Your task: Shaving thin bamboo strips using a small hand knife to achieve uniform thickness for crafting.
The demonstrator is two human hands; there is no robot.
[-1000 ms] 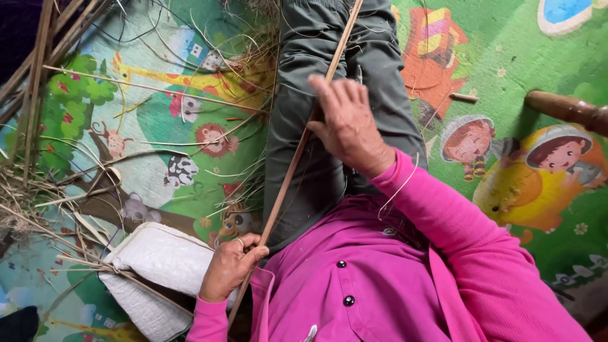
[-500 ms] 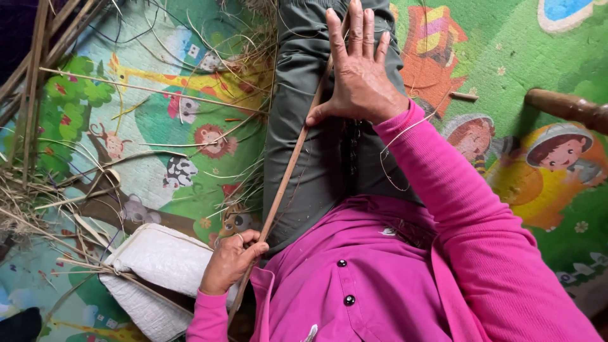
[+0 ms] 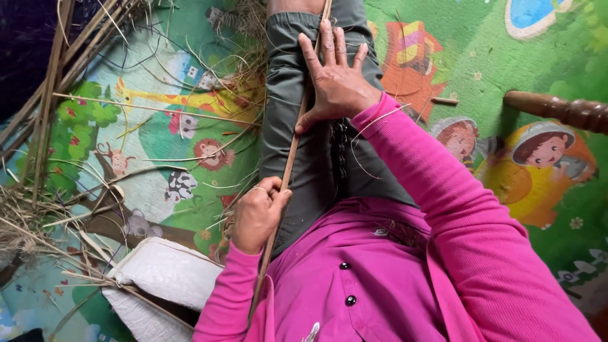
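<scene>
A long thin cane strip runs along my grey-trousered leg, from my chest up past the top of the frame. My left hand is closed around the strip near my lap. My right hand lies flat on the leg farther up. Its fingers are spread and the strip passes under the palm, beside the thumb. Both arms are in pink sleeves.
A colourful cartoon play mat covers the floor. Loose straw and several long canes lie at the left. A white woven sack sits at the lower left, and a turned wooden leg at the right.
My right hand has slid up the strip away from my body and opened flat on the leg. My left hand has moved up the strip a little and still grips it.
</scene>
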